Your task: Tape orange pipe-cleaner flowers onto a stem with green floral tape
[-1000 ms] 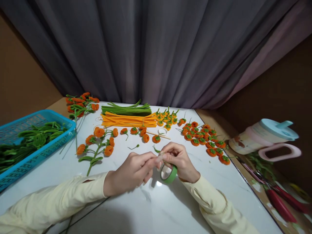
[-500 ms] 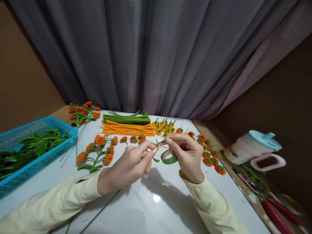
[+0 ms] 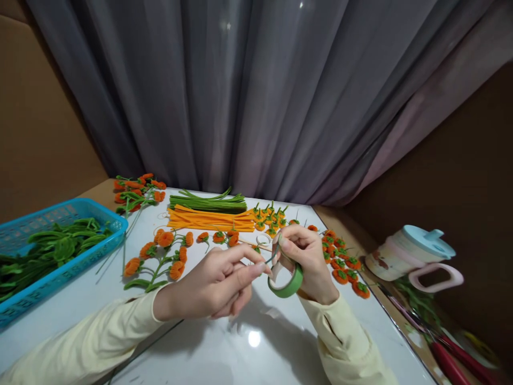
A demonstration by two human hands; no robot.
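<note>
My right hand [image 3: 308, 259] holds a roll of green tape [image 3: 287, 285] above the white table [image 3: 248, 342]. My left hand [image 3: 214, 283] pinches a thin green stem [image 3: 269, 258] between thumb and fingertips, right beside the tape roll. The two hands almost touch at the fingertips. Behind them lie small orange pipe-cleaner pumpkins [image 3: 344, 262] with green tops, and a branch of orange blossoms [image 3: 160, 254].
A blue basket [image 3: 60, 278] of green leaves stands at the left. Bundles of orange [image 3: 210, 219] and green pipe cleaners [image 3: 208, 202] lie at the back, before a grey curtain. A lidded pink-handled cup [image 3: 417, 254] and red-handled tools [image 3: 457, 363] sit right of the table.
Both hands rose off the table and drew together. The tape roll tilted upright in my right hand, and my left fingertips moved closer to it with the stem.
</note>
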